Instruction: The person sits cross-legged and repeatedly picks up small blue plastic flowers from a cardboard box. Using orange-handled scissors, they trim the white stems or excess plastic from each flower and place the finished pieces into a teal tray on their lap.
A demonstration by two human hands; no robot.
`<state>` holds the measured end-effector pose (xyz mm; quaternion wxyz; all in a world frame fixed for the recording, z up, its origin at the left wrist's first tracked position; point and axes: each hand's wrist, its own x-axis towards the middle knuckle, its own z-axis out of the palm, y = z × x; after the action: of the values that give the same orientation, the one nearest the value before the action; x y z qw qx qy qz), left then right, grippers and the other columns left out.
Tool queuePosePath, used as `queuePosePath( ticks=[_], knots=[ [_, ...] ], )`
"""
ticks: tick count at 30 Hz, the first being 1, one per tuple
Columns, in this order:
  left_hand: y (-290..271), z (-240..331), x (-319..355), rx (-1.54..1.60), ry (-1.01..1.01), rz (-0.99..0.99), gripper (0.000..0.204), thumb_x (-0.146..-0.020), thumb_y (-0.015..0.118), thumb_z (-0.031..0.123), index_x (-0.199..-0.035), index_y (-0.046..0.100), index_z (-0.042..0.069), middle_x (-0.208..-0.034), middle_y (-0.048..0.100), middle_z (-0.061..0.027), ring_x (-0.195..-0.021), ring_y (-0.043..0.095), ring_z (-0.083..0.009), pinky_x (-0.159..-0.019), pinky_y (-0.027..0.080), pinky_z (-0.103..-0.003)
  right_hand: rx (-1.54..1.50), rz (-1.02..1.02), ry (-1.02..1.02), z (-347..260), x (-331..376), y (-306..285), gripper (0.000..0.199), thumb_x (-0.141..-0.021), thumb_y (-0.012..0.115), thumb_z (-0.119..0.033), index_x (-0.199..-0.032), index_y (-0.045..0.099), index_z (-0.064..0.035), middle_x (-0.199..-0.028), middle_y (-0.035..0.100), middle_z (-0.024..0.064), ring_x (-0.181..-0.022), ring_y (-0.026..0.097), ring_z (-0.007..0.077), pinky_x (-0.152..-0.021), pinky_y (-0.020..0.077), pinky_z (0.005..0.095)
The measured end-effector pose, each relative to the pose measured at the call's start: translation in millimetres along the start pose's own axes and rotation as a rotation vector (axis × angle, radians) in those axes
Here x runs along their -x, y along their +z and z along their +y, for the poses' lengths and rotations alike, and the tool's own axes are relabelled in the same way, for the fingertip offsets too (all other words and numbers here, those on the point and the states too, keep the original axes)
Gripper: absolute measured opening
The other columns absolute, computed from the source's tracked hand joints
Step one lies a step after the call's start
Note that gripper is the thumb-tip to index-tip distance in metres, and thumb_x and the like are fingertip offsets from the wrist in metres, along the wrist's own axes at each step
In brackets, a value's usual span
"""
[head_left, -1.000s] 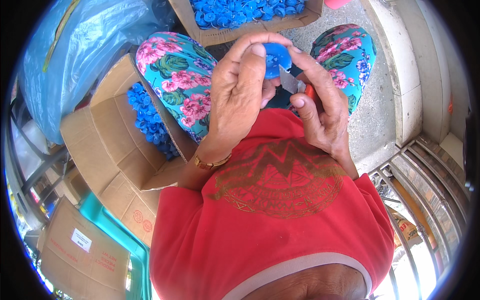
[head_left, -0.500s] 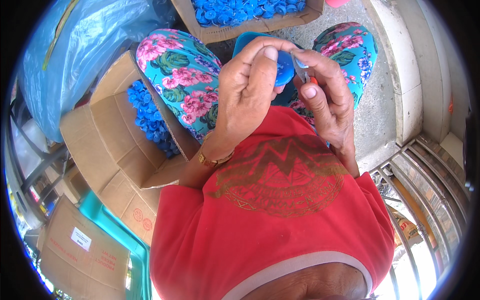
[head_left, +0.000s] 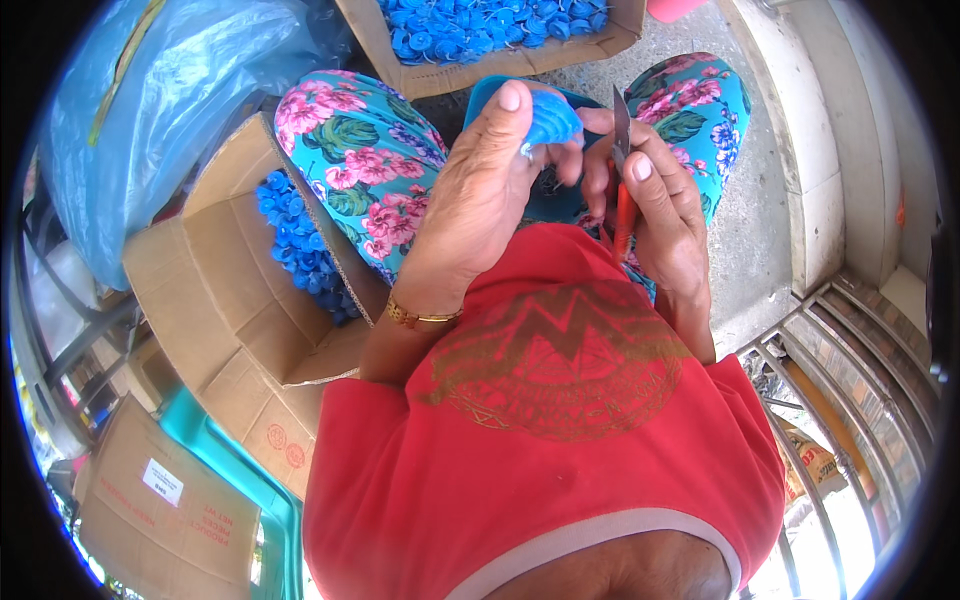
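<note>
My left hand (head_left: 480,190) is raised in front of my chest and pinches a small blue plastic cap (head_left: 552,118) between thumb and fingers. Close beside it, my right hand (head_left: 655,205) grips a knife with a red handle (head_left: 624,215); its thin blade (head_left: 620,125) points upward just right of the cap. A gold bracelet (head_left: 425,317) circles my left wrist. Behind the hands a blue bowl-like rim (head_left: 480,92) rests between my knees, mostly hidden.
An open cardboard box (head_left: 220,290) holding several blue caps (head_left: 295,245) stands at my left knee. Another box of blue caps (head_left: 490,35) lies ahead. A blue plastic sack (head_left: 140,120) fills the far left. Concrete step (head_left: 830,150) runs on the right.
Both hands have shifted slightly. The left fingers have turned the blue cap so more of it shows. The knife blade now stands upright beside the cap instead of hidden behind the fingers.
</note>
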<state>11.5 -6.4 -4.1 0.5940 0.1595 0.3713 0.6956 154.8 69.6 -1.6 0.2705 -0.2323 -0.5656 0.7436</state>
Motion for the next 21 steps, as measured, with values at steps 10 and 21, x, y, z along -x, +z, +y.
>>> queuePosePath(
  ticks=[10,21],
  knots=[
    [3.8,-13.2,-8.0,0.131,0.04,0.15,0.037,-0.095,0.049,0.036,-0.107,0.057,0.002,-0.095,0.058,-0.0038,-0.091,0.053,-0.0136,-0.083,0.043,-0.032,0.549,0.166,-0.102,0.1,6.9,4.5,0.032,-0.09,0.053,-0.008,-0.122,0.055,-0.0019,-0.105,0.062,0.0113,-0.084,0.06,0.0179,-0.075,0.0485,0.028],
    [11.5,-0.5,-1.2,0.166,0.133,0.068,0.041,-0.098,0.046,0.026,-0.13,0.043,0.002,-0.106,0.052,-0.0059,-0.095,0.051,-0.0144,-0.09,0.04,-0.029,0.766,0.126,-0.305,-0.6,6.0,8.6,0.042,-0.081,0.06,-0.002,-0.123,0.053,-0.0008,-0.114,0.061,0.0176,-0.097,0.064,0.0299,-0.08,0.0506,0.0332]
  ],
)
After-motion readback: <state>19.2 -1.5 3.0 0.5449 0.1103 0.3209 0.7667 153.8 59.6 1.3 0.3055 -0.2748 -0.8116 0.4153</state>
